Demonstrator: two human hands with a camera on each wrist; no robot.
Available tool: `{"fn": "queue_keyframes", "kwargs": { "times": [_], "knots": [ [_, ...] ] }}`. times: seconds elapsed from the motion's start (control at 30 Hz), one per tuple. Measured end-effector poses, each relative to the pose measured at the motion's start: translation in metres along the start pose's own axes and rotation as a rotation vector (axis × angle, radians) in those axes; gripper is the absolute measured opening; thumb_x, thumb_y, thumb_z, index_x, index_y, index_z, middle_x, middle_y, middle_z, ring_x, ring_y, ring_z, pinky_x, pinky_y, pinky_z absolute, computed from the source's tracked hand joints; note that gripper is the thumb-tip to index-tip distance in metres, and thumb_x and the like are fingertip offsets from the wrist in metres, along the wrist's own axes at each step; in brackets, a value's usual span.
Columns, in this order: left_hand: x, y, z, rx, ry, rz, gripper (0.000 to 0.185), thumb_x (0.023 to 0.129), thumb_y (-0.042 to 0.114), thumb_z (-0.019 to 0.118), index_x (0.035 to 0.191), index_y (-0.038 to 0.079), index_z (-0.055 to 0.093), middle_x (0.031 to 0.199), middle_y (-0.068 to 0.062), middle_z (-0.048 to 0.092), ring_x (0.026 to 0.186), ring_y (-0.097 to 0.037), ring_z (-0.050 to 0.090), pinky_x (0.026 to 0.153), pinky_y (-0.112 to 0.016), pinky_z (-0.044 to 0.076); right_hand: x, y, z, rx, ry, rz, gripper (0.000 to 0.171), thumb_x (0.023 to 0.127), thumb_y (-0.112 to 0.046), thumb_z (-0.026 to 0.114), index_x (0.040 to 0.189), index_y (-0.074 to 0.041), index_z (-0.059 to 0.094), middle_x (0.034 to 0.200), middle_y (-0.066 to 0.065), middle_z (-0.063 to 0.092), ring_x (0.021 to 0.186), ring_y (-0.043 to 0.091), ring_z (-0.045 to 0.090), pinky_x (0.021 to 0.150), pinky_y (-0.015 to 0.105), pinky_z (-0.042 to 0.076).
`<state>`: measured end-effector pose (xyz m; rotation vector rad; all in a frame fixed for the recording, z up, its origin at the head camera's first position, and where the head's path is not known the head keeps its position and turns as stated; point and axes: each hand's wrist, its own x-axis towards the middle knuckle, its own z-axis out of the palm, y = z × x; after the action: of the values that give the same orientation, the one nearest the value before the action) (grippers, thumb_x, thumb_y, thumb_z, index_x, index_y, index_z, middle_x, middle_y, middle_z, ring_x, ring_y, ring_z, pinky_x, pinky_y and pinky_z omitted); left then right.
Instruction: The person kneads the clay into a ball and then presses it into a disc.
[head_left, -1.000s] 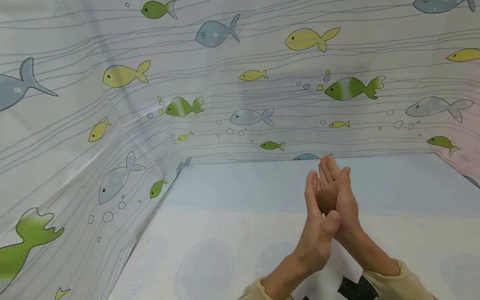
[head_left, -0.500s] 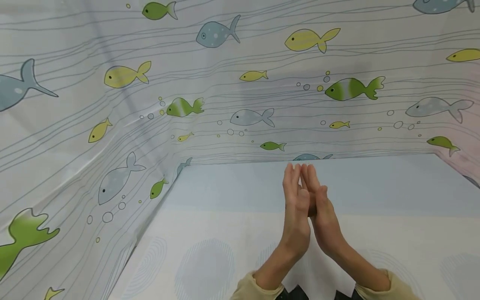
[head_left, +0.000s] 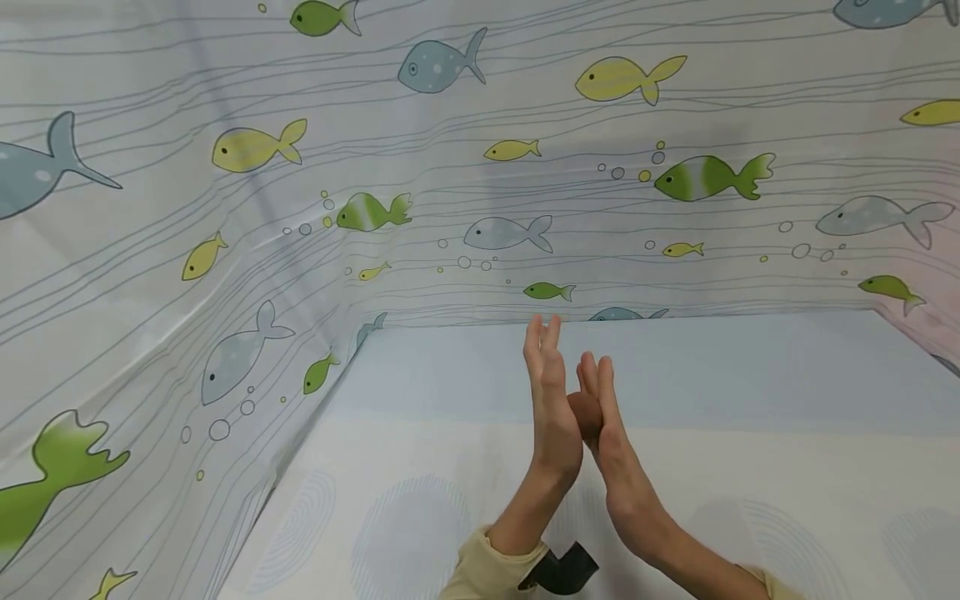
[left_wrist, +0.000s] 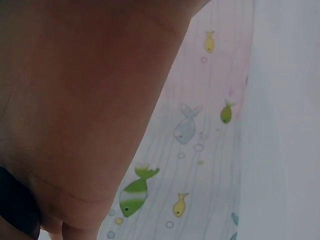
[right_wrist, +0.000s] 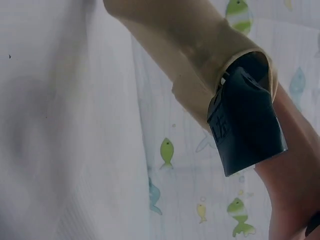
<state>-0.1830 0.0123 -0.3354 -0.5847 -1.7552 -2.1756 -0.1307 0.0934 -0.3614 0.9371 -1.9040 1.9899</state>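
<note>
While the pale tabletop (head_left: 420,375) spreads beneath left hand (head_left: 555,408) and right hand (head_left: 618,454), the left has slid ahead of the right, baring more of the brown ball (head_left: 585,415); I'd judge it's being rolled. Both hands, straight-fingered and unclenched, press it between their palms. Part-hidden, it looks round: no long axis, no pointing end.

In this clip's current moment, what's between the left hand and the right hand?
A round brown ball sits between the left hand and the right hand, appearing to touch both; the head view shows this.
</note>
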Motion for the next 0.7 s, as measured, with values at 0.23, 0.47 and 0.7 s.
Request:
{"fn": "queue_keyframes", "kwargs": {
  "times": [0.23, 0.47, 0.7],
  "knots": [
    [-0.002, -0.005, 0.003, -0.021, -0.058, 0.042, 0.065, 0.101, 0.049, 0.030, 0.158, 0.028, 0.007, 0.161, 0.010, 0.022, 0.150, -0.011, 0.015, 0.120, -0.053, 0.011, 0.003, -0.004, -0.004, 0.107, 0.000, -0.040, 0.051, 0.109, -0.027, 0.004, 0.159, -0.024, -0.010, 0.167, 0.003, -0.006, 0.151, 0.006, 0.000, 0.114, 0.009, 0.013],
    [-0.007, -0.005, 0.011, 0.033, -0.141, 0.069, 0.064, 0.102, 0.049, 0.030, 0.158, 0.026, 0.011, 0.162, 0.012, 0.017, 0.149, -0.009, 0.018, 0.121, -0.044, 0.017, 0.008, 0.000, -0.017, 0.133, 0.063, 0.022, 0.054, 0.109, -0.033, 0.003, 0.159, -0.016, -0.006, 0.167, 0.010, 0.001, 0.151, 0.005, 0.007, 0.113, 0.010, 0.017],
    [-0.015, -0.004, 0.019, 0.196, -0.179, 0.096, 0.062, 0.102, 0.052, 0.026, 0.158, 0.030, 0.013, 0.165, 0.013, 0.003, 0.152, -0.010, 0.006, 0.121, -0.049, 0.015, 0.014, 0.005, -0.029, 0.176, 0.120, 0.162, 0.061, 0.107, -0.045, 0.004, 0.159, -0.016, -0.006, 0.167, 0.001, 0.002, 0.152, 0.010, 0.003, 0.112, 0.009, 0.017]
  ]
}}
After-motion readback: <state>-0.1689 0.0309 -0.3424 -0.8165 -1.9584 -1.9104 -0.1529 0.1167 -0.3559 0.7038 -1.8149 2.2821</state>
